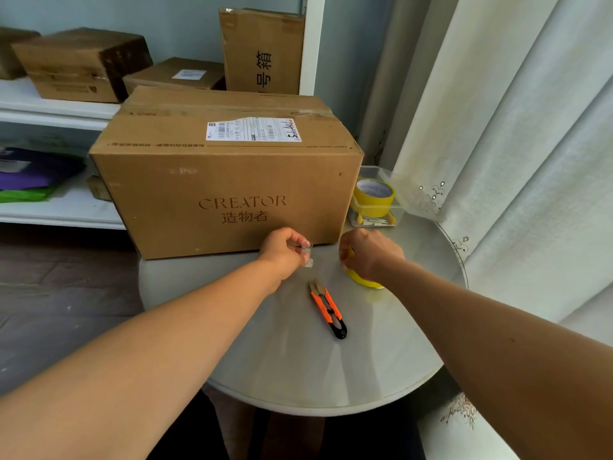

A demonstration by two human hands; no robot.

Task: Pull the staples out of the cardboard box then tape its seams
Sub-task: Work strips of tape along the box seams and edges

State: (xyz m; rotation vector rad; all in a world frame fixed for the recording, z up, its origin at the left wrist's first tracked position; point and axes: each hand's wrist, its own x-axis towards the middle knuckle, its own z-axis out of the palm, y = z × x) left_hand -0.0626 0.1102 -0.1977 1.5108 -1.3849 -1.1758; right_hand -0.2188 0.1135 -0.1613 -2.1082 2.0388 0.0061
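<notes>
Round grey table (298, 376) bearing the cardboard box (225, 180), snips (328, 308) lying idle: left hand (283, 252) pinches a drawn tape end, right hand (368, 255) closes its grip on the yellow tape roll (360, 279); taping apparently begins, needing the strip carried to a seam.

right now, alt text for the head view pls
Two bare hands work at a round table before a CREATOR cardboard box: the left hand pinches clear tape, the right hand grips a yellow tape roll. Orange snips lie between them.
</notes>
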